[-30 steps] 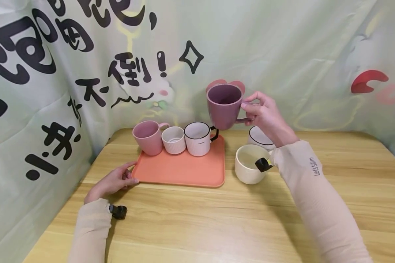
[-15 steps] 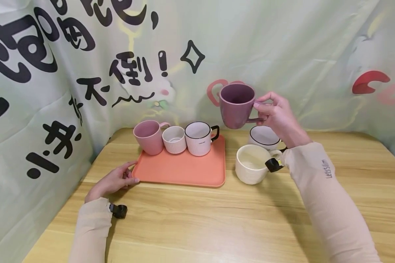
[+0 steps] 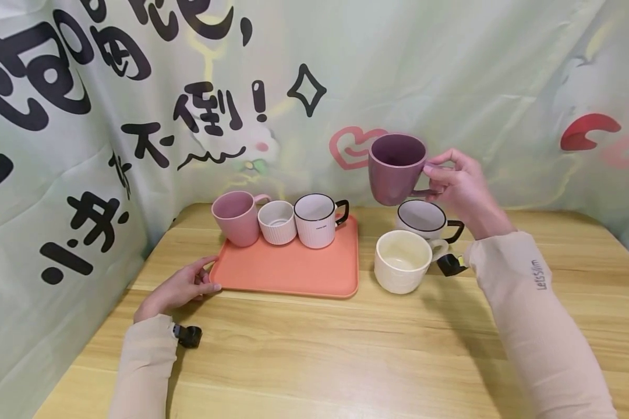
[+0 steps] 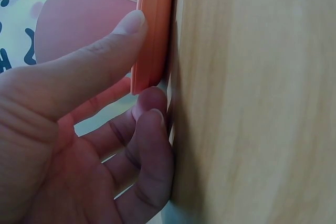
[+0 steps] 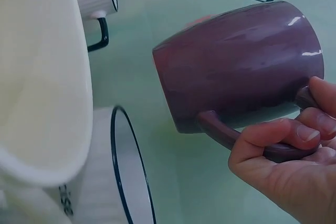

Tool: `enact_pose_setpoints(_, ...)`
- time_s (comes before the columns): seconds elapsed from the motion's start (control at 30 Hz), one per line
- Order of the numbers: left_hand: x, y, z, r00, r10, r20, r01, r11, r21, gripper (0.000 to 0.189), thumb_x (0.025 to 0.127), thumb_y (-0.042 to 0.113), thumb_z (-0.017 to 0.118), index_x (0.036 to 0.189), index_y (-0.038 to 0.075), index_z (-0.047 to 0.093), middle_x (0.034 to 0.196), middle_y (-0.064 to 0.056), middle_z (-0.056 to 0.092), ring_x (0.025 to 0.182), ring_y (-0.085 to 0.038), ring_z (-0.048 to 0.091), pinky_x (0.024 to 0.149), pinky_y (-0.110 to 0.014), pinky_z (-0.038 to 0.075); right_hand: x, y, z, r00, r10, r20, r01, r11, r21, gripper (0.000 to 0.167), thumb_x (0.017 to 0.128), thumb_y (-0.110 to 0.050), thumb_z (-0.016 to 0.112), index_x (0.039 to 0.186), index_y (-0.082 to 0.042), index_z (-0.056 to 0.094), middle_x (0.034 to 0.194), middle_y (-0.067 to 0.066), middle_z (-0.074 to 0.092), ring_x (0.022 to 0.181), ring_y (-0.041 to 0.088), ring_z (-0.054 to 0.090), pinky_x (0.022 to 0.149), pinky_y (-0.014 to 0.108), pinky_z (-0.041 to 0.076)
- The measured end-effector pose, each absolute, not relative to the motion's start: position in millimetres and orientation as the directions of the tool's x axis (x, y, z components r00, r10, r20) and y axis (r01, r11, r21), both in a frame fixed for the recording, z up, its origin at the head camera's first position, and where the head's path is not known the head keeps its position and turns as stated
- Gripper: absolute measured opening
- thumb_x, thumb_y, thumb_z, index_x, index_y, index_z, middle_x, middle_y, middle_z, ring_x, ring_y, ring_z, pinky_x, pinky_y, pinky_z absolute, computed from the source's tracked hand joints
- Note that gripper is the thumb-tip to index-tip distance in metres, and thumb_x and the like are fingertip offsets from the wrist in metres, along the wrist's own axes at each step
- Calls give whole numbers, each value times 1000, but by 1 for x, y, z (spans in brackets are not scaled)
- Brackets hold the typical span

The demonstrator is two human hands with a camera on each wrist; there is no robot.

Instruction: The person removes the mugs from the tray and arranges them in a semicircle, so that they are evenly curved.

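Note:
My right hand (image 3: 458, 180) holds a purple mug (image 3: 396, 169) by its handle, upright in the air. The right wrist view shows fingers curled round the handle of that mug (image 5: 247, 66). Beneath it on the table stand a white mug with a black rim (image 3: 421, 218) and a cream mug (image 3: 400, 265). My left hand (image 3: 180, 288) grips the near left corner of an orange tray (image 3: 288, 273), thumb (image 4: 131, 22) on its rim. Along the tray's back stand a pink mug (image 3: 237, 221), a small ribbed white cup (image 3: 278, 224) and another black-rimmed white mug (image 3: 314, 224).
The wooden table (image 3: 314, 355) reaches forward to a hanging printed cloth (image 3: 440, 70), which also runs down the left side. The cream mug stands just right of the tray, in front of the black-rimmed mug.
My right hand has moved to the right with the purple mug, from above the tray's right edge to above the black-rimmed mug off the tray. The left hand has stayed at the tray corner.

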State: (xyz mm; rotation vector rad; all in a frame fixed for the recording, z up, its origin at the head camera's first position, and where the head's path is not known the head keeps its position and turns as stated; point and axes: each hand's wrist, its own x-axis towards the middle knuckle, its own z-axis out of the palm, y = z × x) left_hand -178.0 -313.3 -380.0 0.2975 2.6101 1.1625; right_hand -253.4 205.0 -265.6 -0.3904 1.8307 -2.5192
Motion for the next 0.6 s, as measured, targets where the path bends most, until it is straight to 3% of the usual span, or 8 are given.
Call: enact_pose_setpoints(0.6,-178,-315,-380,-942,300,-153,87,655,750,75,96,4,69,151,-17,23,89,-9,52,71,-21,51,60,-27,47,-251,241,-271,-975,-117,189,-126,-408,-904,19,98,14,52,93,-4,56,71,7,53,57,20,28,54,31,40)
